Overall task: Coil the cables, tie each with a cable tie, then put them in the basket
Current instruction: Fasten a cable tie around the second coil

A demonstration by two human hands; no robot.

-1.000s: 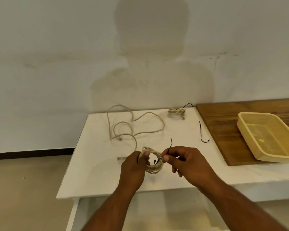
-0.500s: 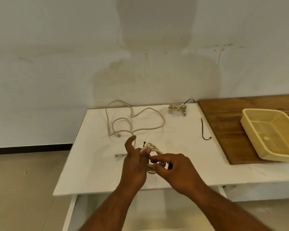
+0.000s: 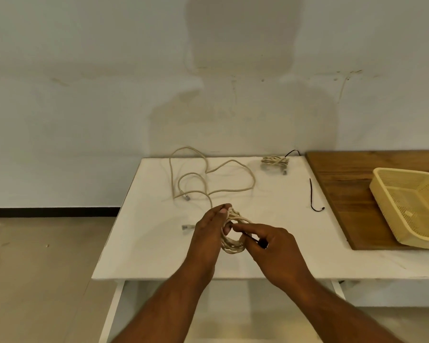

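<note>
Near the front edge of the white table [image 3: 144, 243], the left hand [image 3: 208, 231] holds a coiled beige cable [image 3: 233, 246], its fingers [image 3: 223, 211] closed around the far left side of the coil. The right hand [image 3: 275, 251] sits just right of the coil, fingers together on a thin black cable tie [image 3: 252, 238] that runs from the coil toward the palm; whether the tie is already looped through I cannot tell.

By my reading the task is somewhere near its middle. One bundle [image 3: 275, 161] lies at the back of the table, well beyond the coil, already wound and with a black tie end sticking out, so it looks finished but not yet stowed. The coil in hand is wound and seems to be at the tying step. A loose cable [image 3: 208, 179] sprawls in open loops behind the hands, one plug [image 3: 187, 227] resting just left of the left hand; it is not coiled. A spare black tie [image 3: 312, 196] lies to the right of the coil, apart from everything. The yellow mesh basket [image 3: 382, 194] stands far right of the coil on a wooden board [image 3: 344, 174] and appears to hold no cables yet.

Behind the table rises a plain pale wall with faint stains and the person's shadow. Left of the table is bare beige floor with a dark skirting line.
</note>
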